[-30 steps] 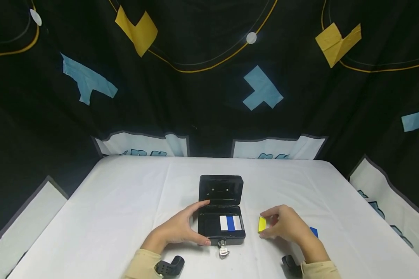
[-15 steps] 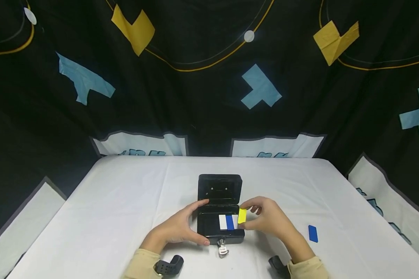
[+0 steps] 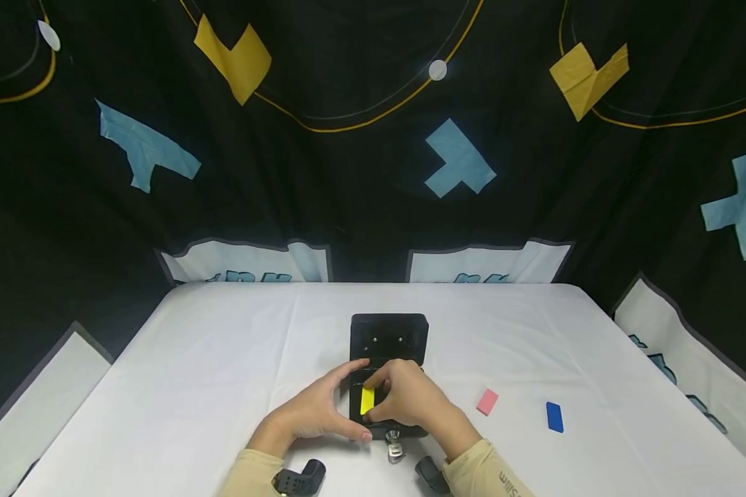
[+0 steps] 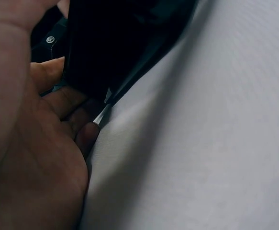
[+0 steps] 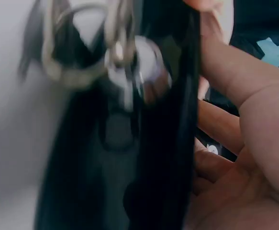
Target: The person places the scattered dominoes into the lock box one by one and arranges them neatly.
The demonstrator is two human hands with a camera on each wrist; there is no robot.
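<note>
A small black cash box (image 3: 389,338) stands on the table with its lid raised. My left hand (image 3: 307,412) holds its left side, thumb at the front corner and fingers toward the back. In the left wrist view, the fingers (image 4: 65,103) lie against the box's dark side. My right hand (image 3: 413,397) pinches a yellow block (image 3: 367,400) inside the box, near its left wall. This hand hides the white and blue blocks in the box. Keys (image 3: 395,452) hang from the lock at the front; in the right wrist view, the key ring (image 5: 74,74) is blurred and close.
To the right of the box, a pink block (image 3: 488,402) and a blue block (image 3: 555,417) lie on the white tablecloth (image 3: 224,345). Behind the table hangs a dark curtain (image 3: 323,193) with yellow and light blue shapes.
My right hand has carried the yellow block leftward from the table into the box. The pink and blue blocks at the right have come into full view. My left hand stays in place.
</note>
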